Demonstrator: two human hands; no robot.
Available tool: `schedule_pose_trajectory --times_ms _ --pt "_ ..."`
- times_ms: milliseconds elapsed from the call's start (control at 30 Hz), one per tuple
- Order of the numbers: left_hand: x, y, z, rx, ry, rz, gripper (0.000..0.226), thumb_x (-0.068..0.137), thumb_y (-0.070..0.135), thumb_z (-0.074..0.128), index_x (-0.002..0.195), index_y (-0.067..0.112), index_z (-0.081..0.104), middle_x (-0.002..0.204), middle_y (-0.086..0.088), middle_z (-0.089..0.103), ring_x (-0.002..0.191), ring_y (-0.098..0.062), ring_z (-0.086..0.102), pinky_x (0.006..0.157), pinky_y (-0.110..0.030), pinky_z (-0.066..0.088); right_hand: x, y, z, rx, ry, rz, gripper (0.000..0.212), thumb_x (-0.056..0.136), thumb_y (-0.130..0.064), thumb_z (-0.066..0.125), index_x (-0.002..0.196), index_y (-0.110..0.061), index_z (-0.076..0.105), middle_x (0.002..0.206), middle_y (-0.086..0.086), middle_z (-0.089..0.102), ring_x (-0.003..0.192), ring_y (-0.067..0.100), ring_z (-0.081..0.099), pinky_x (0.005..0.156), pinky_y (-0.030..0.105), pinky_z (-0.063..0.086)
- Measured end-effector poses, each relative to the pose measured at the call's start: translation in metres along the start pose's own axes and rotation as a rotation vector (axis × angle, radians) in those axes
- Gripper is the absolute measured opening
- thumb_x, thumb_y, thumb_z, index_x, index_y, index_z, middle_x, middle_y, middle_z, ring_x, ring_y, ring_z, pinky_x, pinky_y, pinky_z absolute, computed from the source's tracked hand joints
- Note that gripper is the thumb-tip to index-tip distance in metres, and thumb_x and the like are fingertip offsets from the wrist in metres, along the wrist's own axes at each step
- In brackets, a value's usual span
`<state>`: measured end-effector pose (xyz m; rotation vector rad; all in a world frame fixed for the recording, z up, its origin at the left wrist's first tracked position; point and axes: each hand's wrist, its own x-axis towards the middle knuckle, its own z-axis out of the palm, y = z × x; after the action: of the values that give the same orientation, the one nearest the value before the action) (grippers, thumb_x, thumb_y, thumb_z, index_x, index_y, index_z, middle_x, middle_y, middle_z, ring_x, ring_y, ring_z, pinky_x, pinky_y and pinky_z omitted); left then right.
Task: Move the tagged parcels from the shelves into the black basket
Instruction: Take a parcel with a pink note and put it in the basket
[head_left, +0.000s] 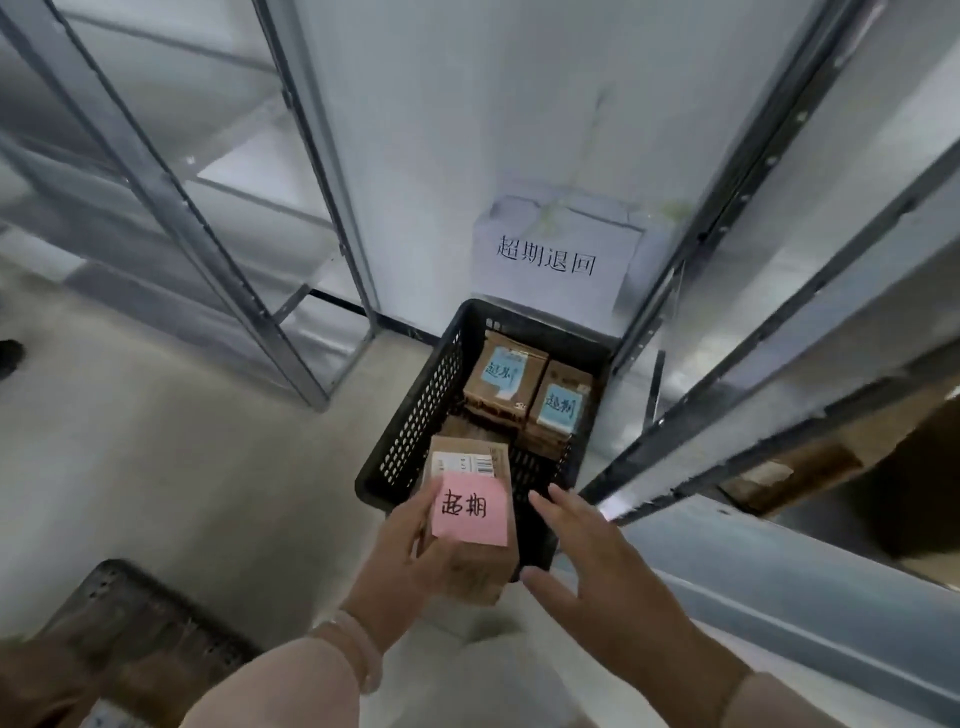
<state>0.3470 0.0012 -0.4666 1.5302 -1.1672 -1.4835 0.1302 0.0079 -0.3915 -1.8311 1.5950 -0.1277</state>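
In the head view, a black perforated plastic basket (415, 415) stands on the pale floor between grey metal shelves (727, 364), below a white paper sign (550, 249) with handwritten characters on the wall. Inside it lie two brown cardboard parcels, each with a blue tag, one at the far left (506, 376) and one just beside it on the right (558, 405), resting on more cardboard beneath. The left hand (405, 551) holds a small brown cardboard parcel (467, 457) with a pink tag (470, 506) over the basket's near rim, its fingers (415, 512) wrapped round the box. The right hand (597, 561) hovers just beside it, fingers (550, 501) spread wide, holding nothing.
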Motion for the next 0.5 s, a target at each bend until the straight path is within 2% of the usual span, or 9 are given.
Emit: schedule_pose_trajectory --times_ms 100,200,233,333,500 --pt "0.041 -0.01 -0.001 0.047 -0.023 -0.031 0.064 0.067 0.051 0.061 0.127 0.048 0.038 0.139 0.0 0.047 0.125 -0.011 0.051 0.108 -0.035 0.043 0.039 0.008 0.009 -0.04 0.006 -0.008 0.073 0.09 -0.057 0.048 0.15 -0.044 0.008 0.157 -0.022 0.001 0.136 -0.009 -0.01 0.11 0.019 -0.004" --pt "0.08 -0.024 -0.002 0.106 -0.045 -0.071 0.057 0.075 0.038 0.06 0.126 0.05 0.038 0.137 0.001 0.047 0.118 -0.007 0.053 0.101 -0.023 0.047 0.071 0.015 0.021 -0.076 0.008 0.024 0.074 0.091 -0.058 0.045 0.149 -0.044 0.001 0.158 -0.018 -0.004 0.135 -0.007 -0.016 0.109 0.02 -0.01" --pt "0.093 -0.032 -0.002 0.112 -0.065 -0.081 0.058 0.075 0.039 0.06 0.127 0.051 0.038 0.136 0.002 0.047 0.119 -0.006 0.053 0.102 -0.024 0.047 0.081 0.018 0.026 -0.07 0.007 0.048 0.075 0.091 -0.058 0.046 0.148 -0.045 -0.001 0.159 -0.017 -0.005 0.138 -0.004 -0.015 0.11 0.021 -0.009" --pt "0.131 -0.057 0.002 0.172 -0.149 -0.122 0.061 0.08 0.039 0.062 0.131 0.056 0.035 0.139 0.004 0.042 0.124 -0.008 0.048 0.109 -0.038 0.043 0.106 0.032 0.045 -0.034 0.011 0.122 0.078 0.089 -0.059 0.048 0.148 -0.045 -0.001 0.159 -0.016 -0.007 0.144 0.003 -0.014 0.115 0.025 -0.004" --pt "0.191 -0.104 0.02 0.181 -0.284 -0.202 0.059 0.077 0.047 0.062 0.125 0.07 0.037 0.143 0.008 0.036 0.13 -0.014 0.043 0.107 -0.046 0.045 0.14 0.058 0.077 0.072 0.038 0.28 0.075 0.09 -0.057 0.046 0.147 -0.048 -0.001 0.156 -0.024 -0.012 0.141 -0.003 -0.016 0.114 0.023 -0.001"
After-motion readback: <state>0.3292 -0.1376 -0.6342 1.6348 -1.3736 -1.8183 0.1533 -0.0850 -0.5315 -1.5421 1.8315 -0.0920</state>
